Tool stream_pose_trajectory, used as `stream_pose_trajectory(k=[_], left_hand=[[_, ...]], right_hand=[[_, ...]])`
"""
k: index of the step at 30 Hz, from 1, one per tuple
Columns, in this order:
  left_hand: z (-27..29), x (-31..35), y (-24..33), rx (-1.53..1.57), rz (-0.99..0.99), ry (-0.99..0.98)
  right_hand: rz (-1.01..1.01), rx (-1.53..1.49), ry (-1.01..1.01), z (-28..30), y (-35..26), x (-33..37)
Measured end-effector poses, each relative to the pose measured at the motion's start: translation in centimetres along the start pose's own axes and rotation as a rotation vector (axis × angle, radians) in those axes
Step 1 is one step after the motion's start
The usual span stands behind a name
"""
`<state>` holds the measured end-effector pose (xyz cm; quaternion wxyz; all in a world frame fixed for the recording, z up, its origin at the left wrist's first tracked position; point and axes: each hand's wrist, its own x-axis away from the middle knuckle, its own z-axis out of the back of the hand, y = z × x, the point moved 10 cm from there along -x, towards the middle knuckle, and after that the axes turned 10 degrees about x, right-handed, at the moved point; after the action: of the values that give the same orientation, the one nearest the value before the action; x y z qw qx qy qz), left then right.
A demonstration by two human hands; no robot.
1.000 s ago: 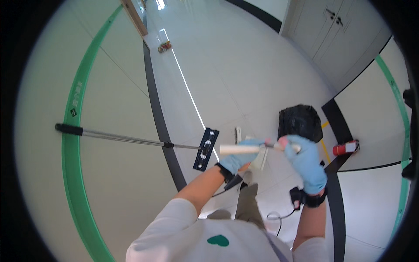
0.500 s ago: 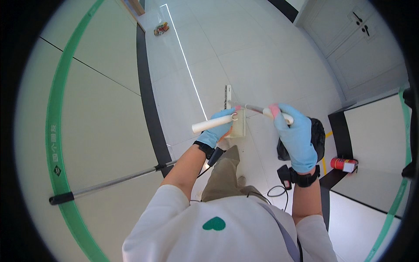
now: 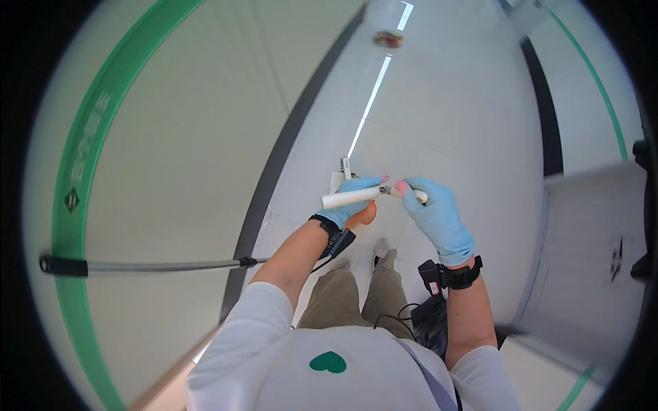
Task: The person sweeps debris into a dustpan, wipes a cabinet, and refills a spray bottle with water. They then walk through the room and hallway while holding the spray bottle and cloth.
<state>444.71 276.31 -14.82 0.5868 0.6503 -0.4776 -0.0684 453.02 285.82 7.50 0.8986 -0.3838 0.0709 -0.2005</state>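
Observation:
My left hand [image 3: 347, 200], in a blue glove with pink fingertips, is closed around the white handle [image 3: 343, 198] of what looks like a dustpan. Its pale pan [image 3: 336, 182] shows partly beyond the hand, low near the floor. My right hand [image 3: 439, 218], gloved alike, grips the white end of a broom handle [image 3: 419, 196]. Beside the pan stands the narrow white broom head [image 3: 346, 166]; my hands and the handles hide most of the shaft. An orange shape [image 3: 362, 216] under my left hand cannot be made out.
A metal pole [image 3: 171, 266] with a black end extends left from behind my left forearm. A pale wall with green tape [image 3: 75, 185] runs along the left. Farther ahead lies a colourful crumpled item [image 3: 388, 39]. A black bag [image 3: 430, 325] is near my right forearm.
My view has turned to the right and is somewhat blurred. My right hand has come closer to my left. The broom head and pan now appear further left.

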Motion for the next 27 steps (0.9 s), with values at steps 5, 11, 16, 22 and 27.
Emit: stream_pose_trajectory(k=[5,11,16,22,27], left_hand=[[6.8,-3.1,-0.7,-0.085,-0.260,0.180],[15.5,-7.2,-7.1,0.230,0.127,0.196],[13.4,-3.6,-2.1,-0.528,-0.424,0.205],[5.0,2.1,-3.0,-0.589,-0.489,0.226],[7.6,7.9,-4.1,-0.194,-0.440,0.431]], right_hand=[[-0.080,0.027,-0.173,-7.3,3.0,-6.2],[0.062,-0.201,-0.532,-14.1,-2.4,-10.4],[-0.365,-0.595,-1.052,-15.1,-0.8,-5.7],[-0.894,-0.816,-0.756,-14.0,8.6,1.9],[-0.821,-0.569,-0.667,-6.9,10.9,12.0]])
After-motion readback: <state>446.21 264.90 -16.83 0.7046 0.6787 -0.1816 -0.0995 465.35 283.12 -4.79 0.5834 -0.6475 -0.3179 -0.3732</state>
